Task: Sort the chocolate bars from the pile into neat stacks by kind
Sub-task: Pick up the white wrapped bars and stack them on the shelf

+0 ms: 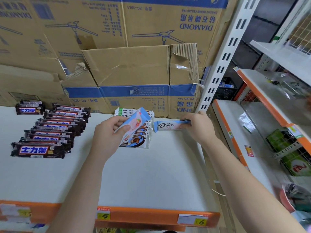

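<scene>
Gripping Dove bar (168,126): right hand (200,127); left hand (107,135), pink-blue bar (135,122).

Bright, even, diffuse light; shadows on the white shelf (151,179) are faint and soft. Wide-angle distortion bends the upright post (224,52) at right. The lower right corner is blurred; the centre is sharp.

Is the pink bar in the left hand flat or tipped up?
Tipped up: the left hand holds the pink bar slanted above the white stack.
</scene>
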Action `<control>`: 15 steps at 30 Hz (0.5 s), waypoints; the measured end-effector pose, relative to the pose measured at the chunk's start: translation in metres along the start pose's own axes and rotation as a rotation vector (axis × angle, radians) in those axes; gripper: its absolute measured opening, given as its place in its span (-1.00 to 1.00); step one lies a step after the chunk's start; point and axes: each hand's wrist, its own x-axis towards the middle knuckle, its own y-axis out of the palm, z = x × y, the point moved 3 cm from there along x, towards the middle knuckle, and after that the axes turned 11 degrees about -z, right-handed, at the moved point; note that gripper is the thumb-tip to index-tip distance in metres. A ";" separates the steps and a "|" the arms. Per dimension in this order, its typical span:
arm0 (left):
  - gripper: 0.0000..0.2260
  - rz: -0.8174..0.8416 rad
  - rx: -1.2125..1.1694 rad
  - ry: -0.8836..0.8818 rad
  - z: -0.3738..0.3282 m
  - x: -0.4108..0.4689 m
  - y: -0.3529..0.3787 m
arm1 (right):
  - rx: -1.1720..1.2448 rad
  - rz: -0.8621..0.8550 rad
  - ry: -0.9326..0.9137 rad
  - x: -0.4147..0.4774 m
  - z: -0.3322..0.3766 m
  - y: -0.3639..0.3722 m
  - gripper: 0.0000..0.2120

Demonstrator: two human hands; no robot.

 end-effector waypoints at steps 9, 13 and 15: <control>-0.83 0.000 -0.002 -0.005 0.001 0.001 -0.003 | -0.167 -0.022 0.043 0.012 0.003 0.016 -0.79; -0.83 -0.007 0.010 0.001 0.000 0.001 -0.004 | -0.228 -0.064 0.055 0.014 0.000 0.020 -0.83; -0.83 -0.011 0.007 -0.002 0.000 0.001 -0.004 | -0.204 -0.083 0.051 0.014 0.000 0.020 -0.83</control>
